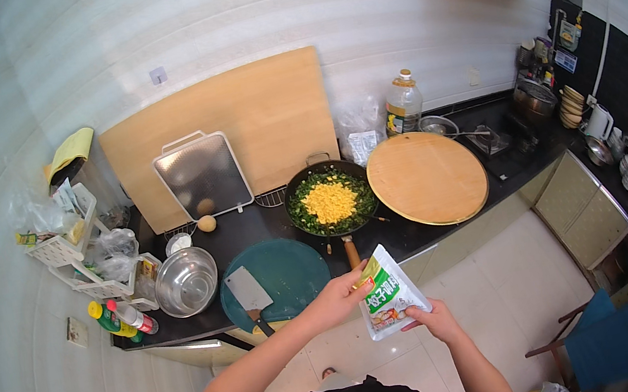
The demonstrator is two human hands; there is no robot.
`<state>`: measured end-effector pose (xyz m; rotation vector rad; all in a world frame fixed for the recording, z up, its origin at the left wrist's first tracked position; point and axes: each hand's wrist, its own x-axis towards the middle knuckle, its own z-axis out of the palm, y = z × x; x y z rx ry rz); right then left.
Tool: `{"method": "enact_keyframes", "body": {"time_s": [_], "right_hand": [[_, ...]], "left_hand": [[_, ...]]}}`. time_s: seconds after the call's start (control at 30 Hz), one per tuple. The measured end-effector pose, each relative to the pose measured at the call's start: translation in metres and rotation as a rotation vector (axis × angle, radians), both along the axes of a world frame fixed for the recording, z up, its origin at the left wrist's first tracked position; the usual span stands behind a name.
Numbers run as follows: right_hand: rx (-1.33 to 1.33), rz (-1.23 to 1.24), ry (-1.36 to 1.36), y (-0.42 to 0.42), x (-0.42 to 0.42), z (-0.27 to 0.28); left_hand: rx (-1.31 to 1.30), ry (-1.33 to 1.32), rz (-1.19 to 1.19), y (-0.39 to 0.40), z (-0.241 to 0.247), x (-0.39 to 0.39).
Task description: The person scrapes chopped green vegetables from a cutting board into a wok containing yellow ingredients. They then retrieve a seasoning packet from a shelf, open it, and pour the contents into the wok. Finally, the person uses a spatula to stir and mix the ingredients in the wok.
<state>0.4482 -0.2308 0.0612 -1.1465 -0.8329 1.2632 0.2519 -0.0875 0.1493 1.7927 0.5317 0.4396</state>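
Note:
A silver and green seasoning packet (383, 294) bearing printed writing is held between both hands, out over the floor before the counter's edge. My left hand (341, 297) pinches its upper left side, thumb on the front. Its lower right corner is gripped by my right hand (433, 320). Beyond the packet stands a black wok (376, 210) with its wooden handle (351, 252) pointing at me. Chopped green leaves (303, 204) fill the wok, with a mound of yellow scrambled egg bits (331, 202) on top. Left of it, a cleaver (248, 289) lies on a green round cutting board (301, 267).
Right of the wok lies a round wooden board (427, 179), with an oil bottle (402, 105) behind. A steel bowl (186, 281), a white rack (98, 259) and two bottles (133, 316) stand at left. A blue-covered chair (613, 338) stands at lower right.

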Motion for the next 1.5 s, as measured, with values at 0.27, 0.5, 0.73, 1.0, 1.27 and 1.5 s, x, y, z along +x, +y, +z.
{"method": "enact_keyframes", "body": {"time_s": [0.27, 0.5, 0.73, 1.0, 1.27, 1.5], "right_hand": [[0.087, -0.202, -0.100, 0.075, -0.002, 0.014], [0.077, -0.381, -0.153, 0.143, 0.023, 0.027], [0.097, -0.550, -0.307, 0.203, 0.059, 0.036], [0.026, -0.391, -0.324, 0.273, 0.081, 0.053], [0.036, -0.179, -0.409, 0.329, 0.095, 0.036], [0.073, -0.105, -0.399, 0.364, 0.095, 0.024]], "left_hand": [[-0.068, -0.149, 0.098, 0.072, -0.019, -0.004], [-0.239, -0.298, 0.275, 0.125, -0.012, -0.023], [-0.273, -0.321, 0.576, 0.161, -0.045, -0.070], [-0.279, -0.313, 0.843, 0.158, -0.076, -0.098], [-0.345, -0.334, 0.988, 0.138, -0.088, -0.085], [-0.321, -0.327, 1.097, 0.125, -0.085, -0.080]]}}
